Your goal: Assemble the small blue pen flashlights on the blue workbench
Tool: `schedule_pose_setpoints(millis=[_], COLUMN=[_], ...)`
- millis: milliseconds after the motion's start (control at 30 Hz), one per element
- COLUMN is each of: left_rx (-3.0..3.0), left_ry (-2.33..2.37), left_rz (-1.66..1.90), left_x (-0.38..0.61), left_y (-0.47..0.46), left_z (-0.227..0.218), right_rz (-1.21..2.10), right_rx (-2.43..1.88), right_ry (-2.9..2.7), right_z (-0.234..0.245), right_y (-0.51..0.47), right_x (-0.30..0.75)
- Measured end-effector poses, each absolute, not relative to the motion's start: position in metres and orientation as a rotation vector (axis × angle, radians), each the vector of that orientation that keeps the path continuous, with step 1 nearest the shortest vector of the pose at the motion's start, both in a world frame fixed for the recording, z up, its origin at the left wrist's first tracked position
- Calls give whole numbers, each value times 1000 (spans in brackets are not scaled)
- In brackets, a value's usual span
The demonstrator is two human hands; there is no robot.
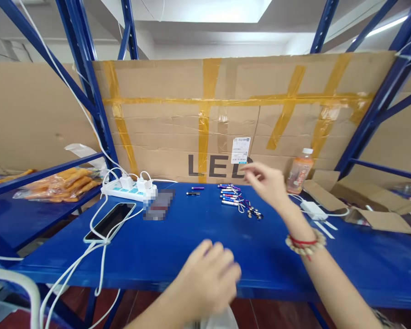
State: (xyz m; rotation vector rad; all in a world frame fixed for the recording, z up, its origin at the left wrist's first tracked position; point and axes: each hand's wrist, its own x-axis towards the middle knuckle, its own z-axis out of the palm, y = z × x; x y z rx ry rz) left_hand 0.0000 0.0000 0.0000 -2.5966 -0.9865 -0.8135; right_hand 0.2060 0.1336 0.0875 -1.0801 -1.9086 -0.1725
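Note:
My right hand [267, 185] hovers at the right, past a row of small metallic penlights [230, 195] with cords and clips. Its fingers are loosely bent and apart, with nothing visible in them. Close to the table's front edge is my left hand [210, 274], back upward and blurred. Its fingers curl downward, and their tips are hidden, so whether it holds anything does not show. A purple penlight [197, 188] and a black penlight [193, 193] lie left of the row. Dark metal clips [255, 213] bunch at the cords' ends.
On the blue table [150, 256] at left are a phone [111, 221], a power strip [132, 189] and trailing white cables. A drink bottle [300, 171], a white adapter [314, 210] and an opened cardboard box [380, 217] stand right. A cardboard panel [164, 132] closes the back.

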Motion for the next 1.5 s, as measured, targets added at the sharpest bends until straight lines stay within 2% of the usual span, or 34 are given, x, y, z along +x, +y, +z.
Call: schedule_pose_setpoints(millis=[100, 167, 267, 400, 633, 833, 967, 1200, 1500], left_rx=[-2487, -2345, -2271, -2250, -2315, -2403, -2539, -2710, -2707], left_ry=[-1519, -1830, -1909, -1936, -1923, -1837, -1684, -1304, -1281], left_rz=[-672, -540, -510, -497, -525, -720, -798, -883, -867], left_x=[7, 3, -11, -28, -39, -23, -4, 6, 5], left_y=[69, 116, 164, 182, 189, 171, 150, 136, 141], left_z=[13, 16, 10, -6, -12, -5, -2, -2, -8], right_rz=[-107, -30, 171, 405, 250, 488, 531, 426, 313], right_rx=[-1508, -1596, -1663, -1747, -1917, -1866, -1816, -1802, -1775], right_ry=[-2174, -2267, -2413, -2497, -2309, -2326, -2300, -2265, -2211], right_z=[71, 60, 51, 48, 41, 19, 10, 13, 18], right_y=[163, 175, 178, 171, 184, 203, 208, 202, 202], right_x=[207, 213, 231, 250, 269, 282, 281, 280, 285])
